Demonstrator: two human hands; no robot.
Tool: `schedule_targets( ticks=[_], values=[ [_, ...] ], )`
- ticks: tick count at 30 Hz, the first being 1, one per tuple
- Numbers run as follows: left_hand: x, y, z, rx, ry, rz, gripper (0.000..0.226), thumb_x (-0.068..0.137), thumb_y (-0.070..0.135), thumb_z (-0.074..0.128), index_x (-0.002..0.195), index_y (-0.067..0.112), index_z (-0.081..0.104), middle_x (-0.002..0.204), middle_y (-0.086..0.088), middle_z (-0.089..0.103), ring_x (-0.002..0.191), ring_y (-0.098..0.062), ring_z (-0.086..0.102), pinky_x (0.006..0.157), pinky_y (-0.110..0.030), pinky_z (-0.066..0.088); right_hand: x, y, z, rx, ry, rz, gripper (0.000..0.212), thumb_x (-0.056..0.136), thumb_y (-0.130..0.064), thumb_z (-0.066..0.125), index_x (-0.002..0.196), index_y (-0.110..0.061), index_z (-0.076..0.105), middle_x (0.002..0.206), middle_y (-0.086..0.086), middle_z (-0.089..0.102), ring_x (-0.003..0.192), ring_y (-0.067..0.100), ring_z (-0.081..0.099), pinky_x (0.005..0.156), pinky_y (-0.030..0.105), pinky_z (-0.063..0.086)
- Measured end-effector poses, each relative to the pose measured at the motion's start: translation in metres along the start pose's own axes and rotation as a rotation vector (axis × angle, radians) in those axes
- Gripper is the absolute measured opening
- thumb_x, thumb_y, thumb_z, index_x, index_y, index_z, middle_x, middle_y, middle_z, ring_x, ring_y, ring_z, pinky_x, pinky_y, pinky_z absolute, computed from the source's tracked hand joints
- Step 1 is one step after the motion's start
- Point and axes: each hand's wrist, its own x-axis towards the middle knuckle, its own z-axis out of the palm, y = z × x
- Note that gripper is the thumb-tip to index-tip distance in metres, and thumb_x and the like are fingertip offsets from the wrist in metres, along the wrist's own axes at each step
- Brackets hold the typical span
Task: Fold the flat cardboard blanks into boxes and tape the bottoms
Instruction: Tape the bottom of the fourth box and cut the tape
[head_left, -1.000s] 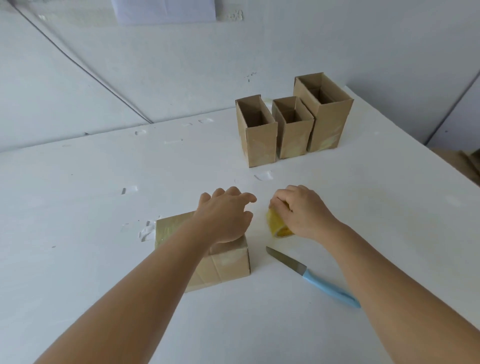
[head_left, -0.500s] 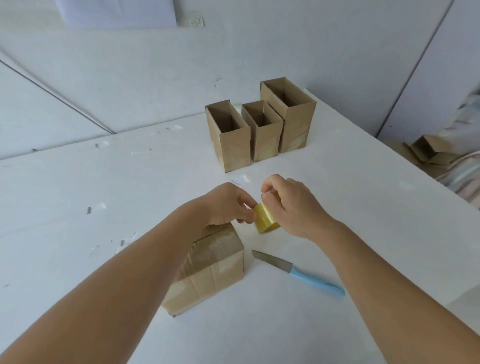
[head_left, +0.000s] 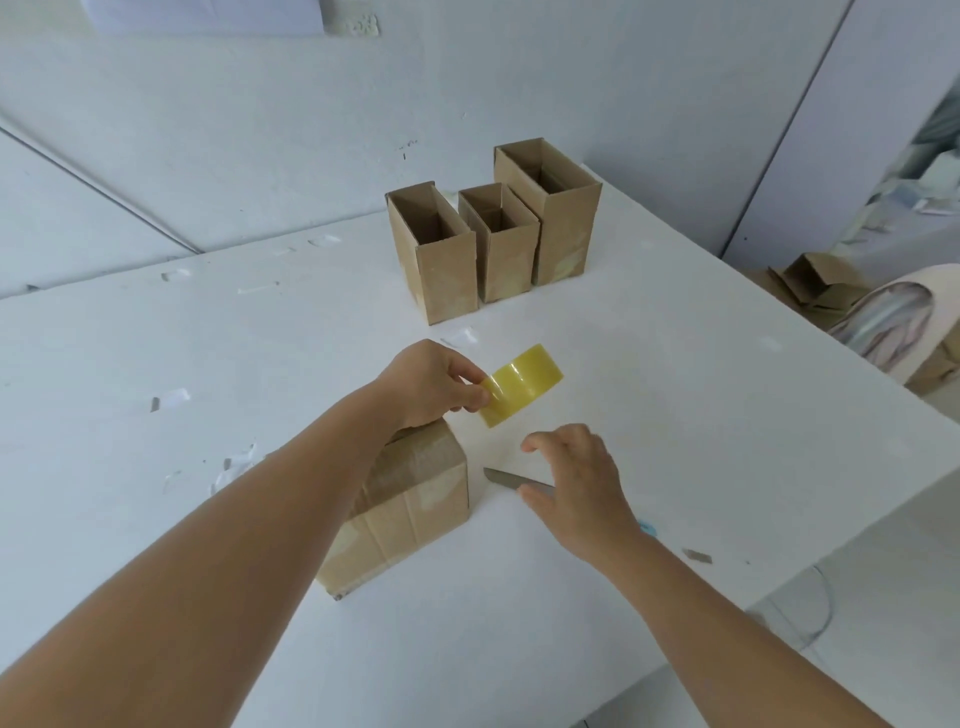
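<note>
A folded cardboard box (head_left: 410, 504) lies on its side on the white table (head_left: 156, 467), its taped end facing me. My left hand (head_left: 431, 382) is above the box's far end and pinches a yellow roll of tape (head_left: 522, 384), held up off the table. My right hand (head_left: 576, 483) hovers lower, fingers spread and relaxed, just over a knife (head_left: 506, 478) with a grey blade; most of its blue handle (head_left: 647, 529) is hidden under my wrist. The right hand holds nothing.
Three upright open boxes (head_left: 493, 239) stand together at the back of the table. More cardboard (head_left: 815, 280) lies on the floor at the right beyond the table edge. Small tape scraps (head_left: 696, 555) dot the tabletop.
My right hand has let go of the tape roll and dropped toward the knife. My left hand now holds the roll alone and has lifted it.
</note>
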Motion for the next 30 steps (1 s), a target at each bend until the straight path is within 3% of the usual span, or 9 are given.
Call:
schedule_targets(
  ticks=[4,8,11,15,22,30],
  values=[
    [-0.002,0.0,0.001,0.0,0.02,-0.003,0.013,0.077,0.025,0.075,0.072,0.036,0.071,0.059,0.018,0.066,0.056,0.006,0.056,0.061,-0.015,0.043,-0.006,0.01,0.017,-0.158,-0.224,0.08,0.045,0.092,-0.034,0.049,0.137,-0.036,0.04,0.13,-0.002,0.044,0.117,0.021,0.04,0.094,0.029,0.032],
    [-0.004,0.0,0.003,0.013,0.026,-0.02,0.013,0.077,0.025,0.075,0.072,0.037,0.071,0.059,0.018,0.067,0.059,0.004,0.057,0.059,-0.014,0.041,-0.01,0.014,0.023,-0.151,-0.228,0.117,0.03,0.095,-0.016,0.042,0.12,-0.029,0.055,0.106,0.001,0.046,0.102,0.021,0.046,0.074,0.024,0.035],
    [-0.004,0.001,0.003,0.013,0.039,-0.034,0.014,0.078,0.026,0.075,0.071,0.037,0.07,0.06,0.018,0.067,0.06,0.003,0.058,0.059,-0.015,0.041,-0.007,0.015,0.018,-0.216,-0.243,0.069,0.027,0.095,-0.008,0.039,0.112,-0.022,0.055,0.096,0.001,0.044,0.095,0.022,0.049,0.067,0.024,0.032],
    [-0.004,0.001,0.002,0.01,0.052,-0.039,0.014,0.077,0.025,0.075,0.07,0.036,0.069,0.059,0.018,0.067,0.061,0.001,0.058,0.06,-0.017,0.042,-0.001,0.009,-0.005,-0.16,-0.173,0.061,0.019,0.096,-0.013,0.038,0.101,-0.017,0.056,0.083,-0.001,0.042,0.084,0.025,0.053,0.064,0.027,0.034],
    [-0.005,0.002,0.002,0.011,0.053,-0.048,0.014,0.077,0.026,0.074,0.069,0.037,0.07,0.061,0.017,0.068,0.061,0.0,0.057,0.061,-0.018,0.043,-0.009,-0.006,-0.049,0.008,-0.048,0.026,0.018,0.092,-0.021,0.048,0.102,-0.025,0.061,0.081,-0.002,0.052,0.073,0.022,0.054,0.064,0.033,0.043],
    [-0.003,0.001,0.0,0.013,0.043,-0.046,0.007,0.077,0.027,0.073,0.079,0.034,0.073,0.061,0.017,0.067,0.059,0.0,0.054,0.058,-0.015,0.04,-0.012,-0.022,-0.074,-0.026,0.023,-0.049,0.045,0.091,-0.016,0.046,0.126,-0.042,0.054,0.074,-0.002,0.037,0.059,0.027,0.049,0.053,0.031,0.04]
  ],
)
